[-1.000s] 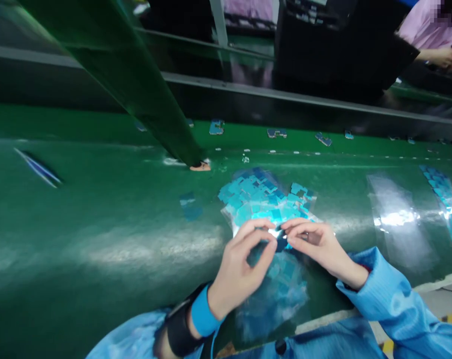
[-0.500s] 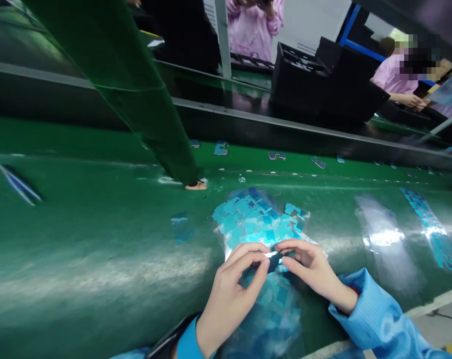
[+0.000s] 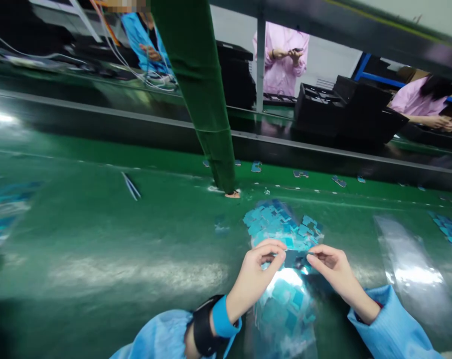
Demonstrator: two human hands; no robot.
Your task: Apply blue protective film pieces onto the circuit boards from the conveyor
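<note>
Between my two hands a small dark, glossy film piece (image 3: 296, 258) is stretched out; its exact kind is hard to make out. My left hand (image 3: 256, 273) pinches its left end between thumb and fingers. The right end is pinched by my right hand (image 3: 332, 269). Just beyond them lies a heap of flat blue cut-out pieces (image 3: 270, 222) on clear plastic. Nearer to me, below the hands, a clear plastic sheet (image 3: 285, 319) carries more blue pieces. A blue band and a black strap circle my left wrist.
Tweezers (image 3: 131, 186) lie left on the green bench (image 3: 136, 234). A green-wrapped post (image 3: 214, 124) rises behind. Small blue boards (image 3: 256, 166) line the conveyor strip. A clear sheet (image 3: 408, 254) lies right. Across stand black boxes (image 3: 345, 109) and co-workers in pink (image 3: 285, 60) and blue.
My view has turned left, so the scene sits further right and the tweezers appear nearer the middle. My hands have drawn slightly apart, showing more of the dark film.
</note>
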